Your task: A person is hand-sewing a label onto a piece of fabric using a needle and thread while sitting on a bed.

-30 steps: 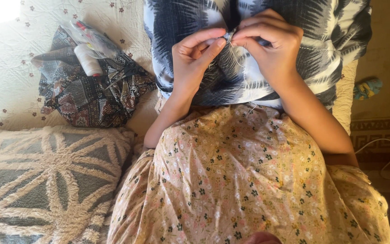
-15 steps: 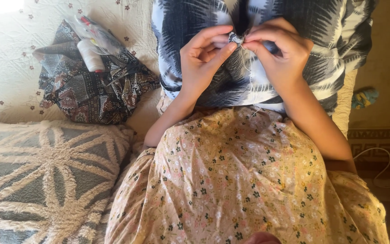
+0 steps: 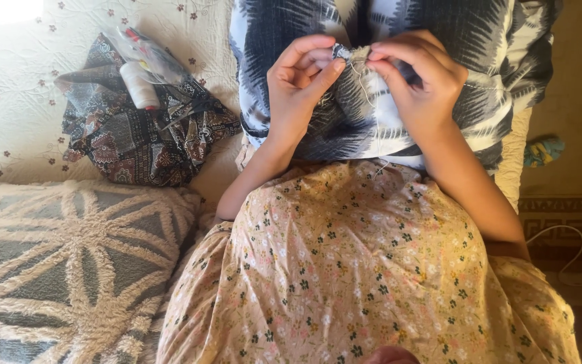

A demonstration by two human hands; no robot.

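Head view: left hand (image 3: 298,91) and right hand (image 3: 419,81) raised side by side, fingertips meeting, both pinching small bunched grey-white fold (image 3: 353,54) of dark blue and white patterned cloth (image 3: 372,121). Fold held between the two hands, pale thread (image 3: 370,101) trailing down from it. Cloth draped beyond peach floral skirt (image 3: 372,269). Well to the left: dark paisley fabric bundle (image 3: 136,141), white thread spool (image 3: 139,85) on top; tufted grey-and-cream cushion (image 3: 69,263) below.

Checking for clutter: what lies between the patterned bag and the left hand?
Head view: only bare cream bedspread between the bag and the left hand.
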